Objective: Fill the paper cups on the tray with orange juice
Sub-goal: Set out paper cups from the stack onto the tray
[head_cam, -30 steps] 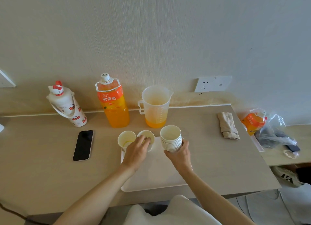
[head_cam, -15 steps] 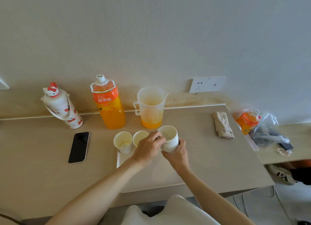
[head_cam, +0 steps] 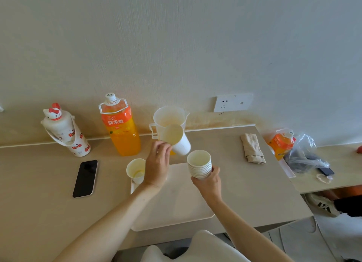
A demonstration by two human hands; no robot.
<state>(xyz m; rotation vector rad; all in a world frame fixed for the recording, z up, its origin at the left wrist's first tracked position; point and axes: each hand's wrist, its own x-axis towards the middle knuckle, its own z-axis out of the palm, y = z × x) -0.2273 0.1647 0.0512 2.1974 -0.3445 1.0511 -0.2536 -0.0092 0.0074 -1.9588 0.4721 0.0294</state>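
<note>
Paper cups are most of what I'm looking at from the head cam. The left hand is pinching a single paper cup by its rim, fingertips curled onto the edge. That cup is lifted off the surface and tilted, with its mouth tipped toward the camera, right in front of the translucent measuring jug.

The right hand is wrapped around the bottom of a stack of cups, holding it upright above the far right part of the white tray. I can't tell if the stack is touching the tray or raised just off it.

One more cup stands upright at the tray's far left corner, just beside the left hand, with a bit of yellowish liquid in the bottom.

The big orange juice bottle stands capped against the wall, left of the jug and behind that cup.

Other stuff:
- a black phone lying flat, left of the tray
- a white cat-topped bottle with a strap, far left
- a folded beige cloth off to the right
- a clear plastic bag on the lower side table, with a second orange bottle next to it
</note>
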